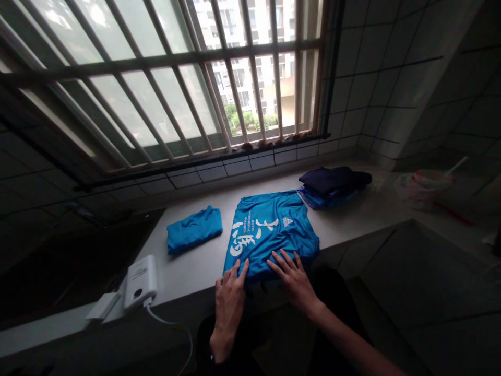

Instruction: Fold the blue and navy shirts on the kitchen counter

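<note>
A blue printed T-shirt (270, 224) lies spread on the counter, its white lettering turned sideways and its near edge at the counter's front. My left hand (230, 295) touches the shirt's near left corner with its fingertips; the thumb is hard to see. With fingers spread flat, my right hand (291, 277) rests on the near right part of the same shirt. To the left sits a folded blue garment (194, 228), apart from both hands. Behind the shirt's right side is a stack of folded dark clothes (334, 181), touching or very near it.
A white power bank (141, 284) with a plugged-in cable stands at the counter's left end, beside a small white block (103, 306). A bowl-like container (425, 185) with a stick is at the right. Behind the counter (195, 271) is a barred window (235, 52).
</note>
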The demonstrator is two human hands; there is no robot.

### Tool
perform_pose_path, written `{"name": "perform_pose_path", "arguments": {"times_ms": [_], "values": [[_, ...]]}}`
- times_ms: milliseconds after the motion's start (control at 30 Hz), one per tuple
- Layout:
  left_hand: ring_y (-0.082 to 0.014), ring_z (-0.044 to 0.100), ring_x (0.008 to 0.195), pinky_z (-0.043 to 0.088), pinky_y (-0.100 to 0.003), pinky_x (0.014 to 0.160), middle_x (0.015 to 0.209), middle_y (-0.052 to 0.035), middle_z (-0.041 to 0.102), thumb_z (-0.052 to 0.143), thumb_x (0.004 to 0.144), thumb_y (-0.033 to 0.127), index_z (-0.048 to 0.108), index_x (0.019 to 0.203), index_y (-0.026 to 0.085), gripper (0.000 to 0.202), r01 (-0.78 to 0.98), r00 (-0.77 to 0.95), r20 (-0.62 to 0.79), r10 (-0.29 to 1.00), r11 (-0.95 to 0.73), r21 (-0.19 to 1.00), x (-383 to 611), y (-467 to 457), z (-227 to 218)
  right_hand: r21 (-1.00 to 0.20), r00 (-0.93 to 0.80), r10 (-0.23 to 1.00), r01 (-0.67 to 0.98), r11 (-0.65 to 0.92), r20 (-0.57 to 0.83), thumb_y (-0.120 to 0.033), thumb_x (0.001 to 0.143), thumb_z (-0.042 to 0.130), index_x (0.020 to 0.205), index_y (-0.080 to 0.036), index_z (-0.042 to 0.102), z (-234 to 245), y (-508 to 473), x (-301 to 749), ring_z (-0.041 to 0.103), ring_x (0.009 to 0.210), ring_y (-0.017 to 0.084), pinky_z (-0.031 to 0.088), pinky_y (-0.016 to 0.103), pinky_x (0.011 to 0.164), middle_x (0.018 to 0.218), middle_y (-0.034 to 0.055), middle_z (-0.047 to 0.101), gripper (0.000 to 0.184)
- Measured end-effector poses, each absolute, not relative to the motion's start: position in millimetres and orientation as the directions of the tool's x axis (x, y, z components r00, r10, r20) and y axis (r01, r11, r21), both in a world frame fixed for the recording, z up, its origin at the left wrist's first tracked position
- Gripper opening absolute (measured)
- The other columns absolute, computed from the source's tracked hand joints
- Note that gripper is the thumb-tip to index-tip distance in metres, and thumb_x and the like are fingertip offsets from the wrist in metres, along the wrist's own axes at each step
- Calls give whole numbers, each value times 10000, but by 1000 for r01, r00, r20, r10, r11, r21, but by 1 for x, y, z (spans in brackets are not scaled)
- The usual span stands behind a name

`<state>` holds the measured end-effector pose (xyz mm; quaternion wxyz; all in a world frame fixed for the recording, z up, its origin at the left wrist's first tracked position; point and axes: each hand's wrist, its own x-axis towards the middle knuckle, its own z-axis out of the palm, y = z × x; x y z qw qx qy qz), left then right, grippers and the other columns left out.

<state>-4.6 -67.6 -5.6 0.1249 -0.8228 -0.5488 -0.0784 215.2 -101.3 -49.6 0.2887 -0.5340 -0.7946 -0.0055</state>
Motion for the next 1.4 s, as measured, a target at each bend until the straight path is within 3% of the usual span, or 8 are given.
{"name": "perform_pose_path", "arguments": {"times_ms": [200,333,433,633,867,1100,1267,1400], "values": [[-209,689,935,557,-347,835,1057,-42,749,480,844,-1,679,1223,254,498,855,476,293,829,-514,66,-38,-77,4,-401,-133,805,813,422,579,1,879,440,1207,-243,672,-47,-99,247,673,1104,224,495,412,984,1138,74,741,471],[-206,681,918,581,-315,793,1030,-39,733,464,800,-23,660,1204,239,520,783,507,425,750,-607,137,-33,-93,3,-428,-168,830,792,434,532,-164,833,573,1543,-191,364,-20,-129,245,482,1388,308,366,540,1152,1469,152,549,740],[-191,676,847,579,-288,752,955,-40,724,445,805,-39,667,1157,229,494,740,524,502,688,-659,132,-5,-97,2,-392,-241,809,778,491,535,-356,834,659,1586,-176,259,-19,-137,205,415,1438,334,298,574,1187,1540,167,471,869],[-177,658,791,573,-282,735,875,-40,684,425,918,14,671,1092,204,356,725,516,586,625,-683,90,11,-98,13,-473,67,772,823,316,632,-158,926,516,1210,-261,639,-58,-107,158,659,1058,252,465,439,956,1116,92,714,327],[-176,695,845,595,-267,748,951,-59,678,387,974,85,663,1216,229,394,740,460,577,674,-651,171,-41,-100,15,-509,134,797,828,236,588,-41,846,489,888,-261,680,-57,-118,246,650,969,263,473,446,918,935,53,707,295],[-164,744,872,609,-235,754,1002,-30,744,481,1002,258,682,1196,276,280,593,495,501,710,-697,403,-63,-98,32,-632,-150,908,673,383,391,-10,713,466,1094,-267,647,-4,-137,299,690,989,232,553,350,853,1074,47,714,494],[-198,729,836,601,-313,806,912,-23,761,533,964,479,736,1015,254,308,704,365,519,773,-594,390,-54,-43,88,-668,-306,921,637,385,240,-116,752,564,1088,-228,678,77,-84,330,699,836,201,551,283,755,956,16,737,372],[-244,669,1116,514,-408,1024,1177,-109,722,510,971,343,691,1167,176,315,840,215,607,765,-462,285,-9,24,103,-524,41,862,808,269,505,-116,867,486,1309,-183,619,104,-23,316,629,1185,281,472,427,1041,1262,128,684,466]]}}
